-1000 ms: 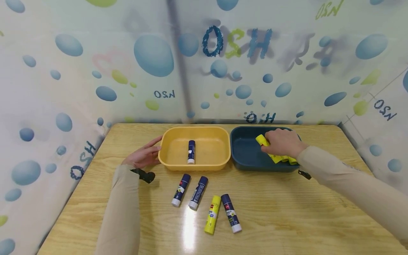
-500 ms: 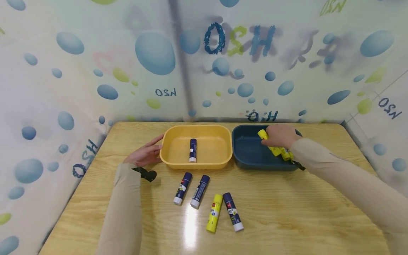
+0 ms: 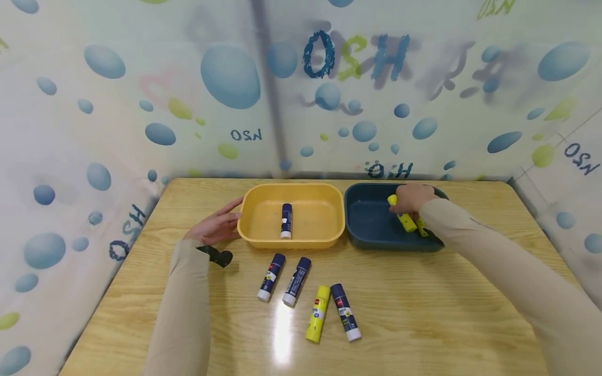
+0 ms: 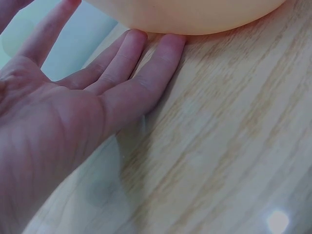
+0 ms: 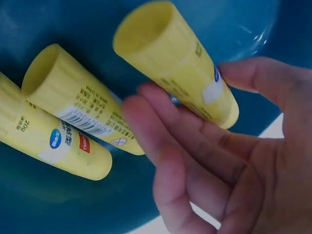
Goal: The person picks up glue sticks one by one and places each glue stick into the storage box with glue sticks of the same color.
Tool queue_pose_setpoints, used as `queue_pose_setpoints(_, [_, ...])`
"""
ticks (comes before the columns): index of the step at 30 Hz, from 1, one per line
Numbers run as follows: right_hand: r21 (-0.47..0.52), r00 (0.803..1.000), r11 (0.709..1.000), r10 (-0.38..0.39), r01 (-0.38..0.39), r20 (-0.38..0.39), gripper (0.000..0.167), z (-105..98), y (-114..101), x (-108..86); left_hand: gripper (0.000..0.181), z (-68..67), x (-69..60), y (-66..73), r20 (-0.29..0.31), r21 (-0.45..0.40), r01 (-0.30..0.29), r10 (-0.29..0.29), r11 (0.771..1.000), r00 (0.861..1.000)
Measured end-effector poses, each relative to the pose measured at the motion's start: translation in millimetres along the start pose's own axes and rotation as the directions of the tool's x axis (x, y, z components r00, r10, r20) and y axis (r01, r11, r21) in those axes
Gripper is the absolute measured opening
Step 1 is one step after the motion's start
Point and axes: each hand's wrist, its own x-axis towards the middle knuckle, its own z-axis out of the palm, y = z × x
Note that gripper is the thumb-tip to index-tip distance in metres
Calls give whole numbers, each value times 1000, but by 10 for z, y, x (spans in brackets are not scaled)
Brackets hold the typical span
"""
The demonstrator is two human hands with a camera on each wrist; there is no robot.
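Observation:
My left hand [image 3: 213, 227] lies at the left side of the yellow tray [image 3: 244, 241], its fingers extended. In the left wrist view, the fingertips [image 4: 170, 44] touch the tray's outer wall. Inside that tray is a dark blue glue stick [image 3: 286, 221] with a white end. Over the right part of the dark blue tray [image 3: 371, 241], my right hand [image 3: 414, 198] holds a yellow glue stick [image 5: 180, 68] between thumb and fingers. Two more yellow glue sticks, one with a barcode [image 5: 80, 97] and one with a red logo [image 5: 53, 139], lie in the tray beside the fingers.
On the wooden table [image 3: 423, 313], in front of the trays, lie three dark blue glue sticks [image 3: 271, 277] and one yellow glue stick [image 3: 318, 314]. The two trays stand side by side near the back edge, before a patterned wall [image 3: 301, 104].
My right hand has lowered into the dark blue tray with the yellow glue stick, beside the other yellow ones. My left hand stays at the yellow tray. The head view has shifted slightly.

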Motion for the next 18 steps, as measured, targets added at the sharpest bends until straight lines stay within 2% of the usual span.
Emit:
queue_pose_setpoints(7, [43, 996, 999, -24, 20, 85, 32, -14, 45, 18, 61, 18, 0, 10, 3, -6, 2, -2, 1000, 1000])
queue_pose_setpoints(18, [46, 996, 999, -5, 1, 87, 33, -43, 44, 1, 61, 42, -15, 23, -28, -12, 10, -10, 1000, 1000])
